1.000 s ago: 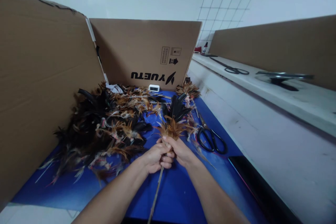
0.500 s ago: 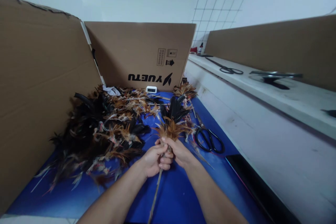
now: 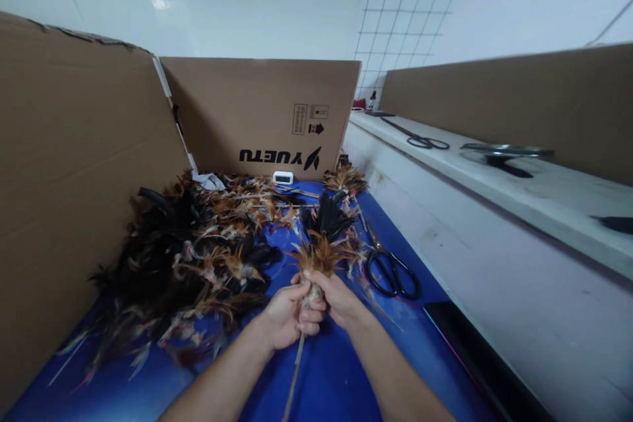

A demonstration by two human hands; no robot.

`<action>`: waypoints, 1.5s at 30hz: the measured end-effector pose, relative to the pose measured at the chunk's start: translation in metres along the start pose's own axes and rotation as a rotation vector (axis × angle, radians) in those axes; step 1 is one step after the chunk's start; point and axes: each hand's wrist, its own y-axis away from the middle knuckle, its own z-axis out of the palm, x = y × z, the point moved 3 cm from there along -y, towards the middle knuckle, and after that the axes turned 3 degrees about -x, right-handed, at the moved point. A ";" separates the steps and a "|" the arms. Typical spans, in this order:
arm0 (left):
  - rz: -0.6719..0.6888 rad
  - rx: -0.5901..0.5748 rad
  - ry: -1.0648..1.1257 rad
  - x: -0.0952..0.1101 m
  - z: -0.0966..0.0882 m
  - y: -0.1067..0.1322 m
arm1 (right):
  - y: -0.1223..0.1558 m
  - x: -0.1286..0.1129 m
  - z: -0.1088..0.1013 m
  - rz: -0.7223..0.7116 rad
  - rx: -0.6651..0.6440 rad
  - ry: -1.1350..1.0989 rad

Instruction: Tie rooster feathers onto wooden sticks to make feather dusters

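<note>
Both hands meet around a feather duster (image 3: 321, 256) above the blue table. Brown and black feathers fan out from its far end, and a thin stick (image 3: 295, 369) runs down toward me. My left hand (image 3: 291, 313) wraps its fingers round the stick just under the feathers. Closed beside it, my right hand (image 3: 332, 293) presses its thumb and fingers at the base of the brown feathers. Parts of the binding between the hands are hidden by the fingers. To the left lies a big heap of loose feather bunches (image 3: 198, 257), black and brown.
Black-handled scissors (image 3: 393, 275) lie right of my hands, near a long black object (image 3: 475, 349). A small white digital clock (image 3: 283, 178) stands before the cardboard panel (image 3: 222, 105). The white ledge (image 3: 494, 175) on the right holds another pair of scissors (image 3: 428, 143).
The view has tilted up slightly, so everything sits a little lower. Both hands keep their hold on the duster, with only slight finger movement.
</note>
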 end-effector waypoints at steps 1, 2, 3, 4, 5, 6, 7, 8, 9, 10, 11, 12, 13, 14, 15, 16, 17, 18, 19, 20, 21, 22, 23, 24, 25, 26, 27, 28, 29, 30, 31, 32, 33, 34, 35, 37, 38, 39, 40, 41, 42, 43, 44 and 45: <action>0.000 0.002 0.002 0.000 0.000 0.000 | 0.000 0.000 0.000 0.000 0.005 0.001; 0.001 0.007 0.001 0.000 0.000 -0.001 | 0.000 0.000 -0.001 0.001 0.008 0.002; 0.003 0.014 -0.002 -0.001 -0.001 -0.001 | 0.000 0.001 -0.001 0.006 0.006 0.002; 0.006 0.020 -0.006 -0.001 -0.001 -0.001 | 0.000 0.001 -0.001 0.011 0.003 0.003; 0.011 0.024 -0.012 -0.001 -0.002 -0.002 | -0.001 0.001 -0.001 0.016 0.000 0.006; 0.016 0.027 -0.019 -0.001 -0.002 -0.002 | -0.001 0.001 -0.001 0.019 -0.002 0.011; 0.021 0.029 -0.028 -0.001 -0.003 -0.002 | -0.001 0.002 -0.001 0.022 -0.003 0.016; 0.025 0.034 -0.038 -0.002 -0.004 -0.002 | -0.001 0.002 -0.001 0.030 -0.002 0.022; 0.028 0.040 -0.049 -0.002 -0.004 -0.002 | -0.001 0.003 -0.001 0.037 -0.001 0.027; 0.027 0.049 -0.062 -0.002 -0.005 -0.003 | -0.001 0.004 -0.001 0.044 0.001 0.030; 0.023 0.061 -0.076 -0.003 -0.005 -0.003 | -0.001 0.004 -0.001 0.051 -0.003 0.032; 0.018 0.075 -0.089 -0.003 -0.005 -0.003 | -0.001 0.005 -0.001 0.055 -0.007 0.032; 0.016 0.091 -0.102 -0.003 -0.005 -0.003 | -0.001 0.005 -0.001 0.058 -0.014 0.034; 0.016 0.109 -0.114 -0.003 -0.005 -0.004 | -0.001 0.005 -0.001 0.060 -0.018 0.035; 0.016 0.125 -0.125 -0.003 -0.004 -0.004 | -0.001 0.005 -0.001 0.062 -0.020 0.035; 0.015 0.141 -0.136 -0.004 -0.004 -0.004 | -0.001 0.005 -0.001 0.067 -0.020 0.035; 0.015 0.153 -0.147 -0.004 -0.003 -0.004 | 0.000 0.005 -0.001 0.071 -0.017 0.036; 0.016 0.163 -0.161 -0.004 -0.003 -0.004 | -0.001 0.006 -0.001 0.073 -0.010 0.038; 0.015 0.174 -0.175 -0.004 -0.003 -0.004 | -0.001 0.006 -0.001 0.073 -0.007 0.041; 0.019 0.187 -0.188 -0.003 -0.003 -0.004 | -0.001 0.006 -0.001 0.069 -0.005 0.043; 0.025 0.199 -0.198 -0.003 -0.003 -0.004 | -0.002 0.006 0.000 0.067 -0.003 0.046; 0.031 0.209 -0.206 -0.003 -0.003 -0.005 | -0.003 0.007 0.000 0.068 0.003 0.047; 0.033 0.216 -0.211 -0.002 -0.004 -0.005 | -0.003 0.007 0.001 0.069 0.012 0.047; 0.031 0.220 -0.212 -0.002 -0.004 -0.005 | -0.004 0.008 0.001 0.071 0.023 0.045; 0.030 0.216 -0.212 -0.002 -0.005 -0.005 | -0.004 0.008 0.002 0.073 0.038 0.044; 0.032 0.211 -0.213 -0.002 -0.005 -0.006 | -0.004 0.008 0.002 0.065 0.051 0.044; 0.037 0.207 -0.215 -0.001 -0.006 -0.006 | -0.003 0.007 0.002 0.049 0.055 0.052; 0.046 0.204 -0.217 0.000 -0.006 -0.006 | -0.002 0.006 0.002 0.029 0.046 0.072; 0.056 0.198 -0.218 0.001 -0.007 -0.006 | -0.001 0.005 0.001 0.008 0.032 0.104; 0.067 0.191 -0.218 0.003 -0.008 -0.006 | 0.001 0.003 0.000 -0.014 0.024 0.148; 0.079 0.187 -0.214 0.006 -0.009 -0.005 | 0.004 0.002 -0.003 -0.038 0.026 0.204; 0.094 0.182 -0.206 0.009 -0.011 -0.004 | 0.006 0.001 -0.008 -0.059 0.046 0.267; 0.112 0.175 -0.194 0.013 -0.012 -0.003 | 0.008 0.000 -0.014 -0.080 0.088 0.334; 0.134 0.167 -0.180 0.017 -0.014 -0.002 | 0.011 -0.001 -0.022 -0.104 0.144 0.405; 0.160 0.158 -0.165 0.022 -0.016 -0.001 | 0.013 -0.003 -0.030 -0.131 0.211 0.480; 0.209 0.143 -0.136 0.032 -0.019 0.002 | 0.016 -0.006 -0.048 -0.184 0.354 0.658; 0.232 0.144 -0.123 0.037 -0.020 0.004 | 0.018 -0.008 -0.057 -0.207 0.437 0.764; 0.252 0.154 -0.112 0.041 -0.022 0.006 | 0.018 -0.010 -0.064 -0.208 0.508 0.898; 0.271 0.168 -0.104 0.045 -0.023 0.008 | 0.019 -0.012 -0.070 -0.184 0.571 1.045; 0.289 0.183 -0.100 0.048 -0.024 0.009 | 0.018 -0.014 -0.074 -0.143 0.618 1.184; 0.304 0.192 -0.097 0.051 -0.024 0.010 | 0.016 -0.016 -0.078 -0.093 0.646 1.301; 0.316 0.198 -0.094 0.053 -0.025 0.011 | 0.014 -0.017 -0.080 -0.045 0.664 1.386; 0.325 0.203 -0.090 0.054 -0.025 0.012 | 0.012 -0.019 -0.081 -0.002 0.678 1.440; 0.330 0.207 -0.088 0.055 -0.025 0.012 | 0.009 -0.021 -0.081 0.033 0.693 1.468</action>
